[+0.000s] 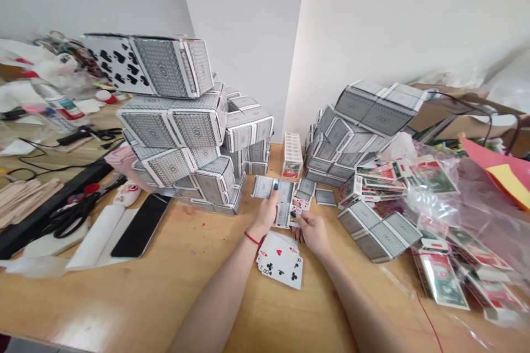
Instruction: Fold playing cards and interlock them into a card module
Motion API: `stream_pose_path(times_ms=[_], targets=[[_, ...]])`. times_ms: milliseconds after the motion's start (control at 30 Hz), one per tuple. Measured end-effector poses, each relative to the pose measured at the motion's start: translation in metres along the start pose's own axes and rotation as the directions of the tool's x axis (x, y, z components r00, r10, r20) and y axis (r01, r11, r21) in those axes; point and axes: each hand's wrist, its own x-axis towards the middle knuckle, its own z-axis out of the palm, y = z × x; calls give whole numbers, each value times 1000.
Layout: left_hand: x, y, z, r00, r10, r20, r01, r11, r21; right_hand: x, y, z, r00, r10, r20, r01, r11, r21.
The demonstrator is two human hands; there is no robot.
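My left hand (268, 210) reaches over grey-backed playing cards (285, 198) laid out on the wooden table (174, 287), its fingers bent onto one of them. My right hand (311, 229) is closed in a pinch on a small face-up card (298, 205) at the edge of that layout. A fanned pile of face-up cards (281, 262) lies between my forearms, nearer to me. A red band circles my left wrist.
Tall stacks of card-built boxes stand at the left (178, 127) and right (360, 121) behind the hands. A phone (141, 224), scissors (70, 215) and paper lie at the left. Card packs in clear plastic (447, 253) crowd the right.
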Motion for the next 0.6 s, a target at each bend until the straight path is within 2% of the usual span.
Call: stream_pose_path(times_ms=[167,300,367,433,533,600], targets=[[2,-1,0,998,-24,58,31,993,-116,-1,0,-1,1000,-26,10,25,999,36],[7,0,-1,986,-106,130,138,953,-268,-2,-11,-9,984,-66,167,26,973,231],[9,2,-2,984,-107,145,151,930,-335,-1,-13,-12,966,-63,251,-49,908,416],[10,3,-3,982,-105,156,157,915,-371,1,-10,-12,941,-16,339,-170,842,512],[10,3,-3,970,-129,204,197,912,-359,2,-4,-9,896,67,440,-329,766,552],[9,4,-3,965,-143,220,213,918,-336,2,-2,-7,867,85,491,-389,731,560]])
